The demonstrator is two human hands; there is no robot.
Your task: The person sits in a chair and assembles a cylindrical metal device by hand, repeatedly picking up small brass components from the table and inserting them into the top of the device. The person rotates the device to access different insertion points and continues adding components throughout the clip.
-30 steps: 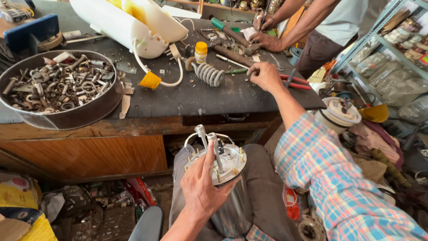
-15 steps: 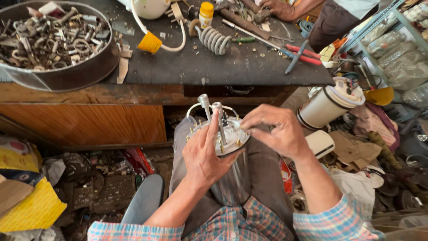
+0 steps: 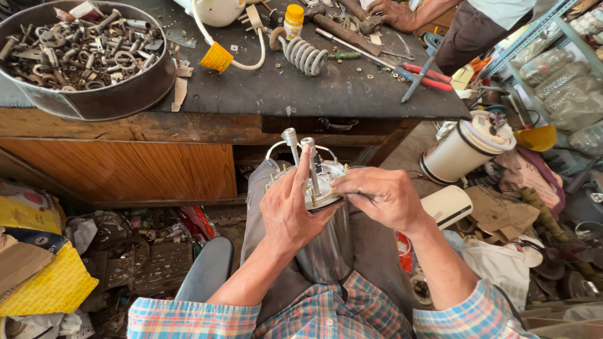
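A shiny steel cylinder (image 3: 323, 254) lies in my lap with its round end plate (image 3: 323, 182) turned toward the workbench. Two metal posts (image 3: 300, 154) and several brass studs stick up from the plate. My left hand (image 3: 290, 210) grips the plate's near rim, index finger raised along a post. My right hand (image 3: 380, 198) rests on the plate's right edge, fingertips pinched at a small part on the rim that I cannot make out.
The dark workbench (image 3: 270, 88) ahead holds a round metal pan of bolts and washers (image 3: 81, 53), a coil spring (image 3: 304, 55), red-handled pliers (image 3: 427, 72) and a small yellow-capped bottle (image 3: 293, 19). Another person's hand (image 3: 392, 14) works at the far edge. A white appliance body (image 3: 465, 147) stands right.
My right hand came back from the bench to the plate's right edge. The view tilted down and closer to my lap.
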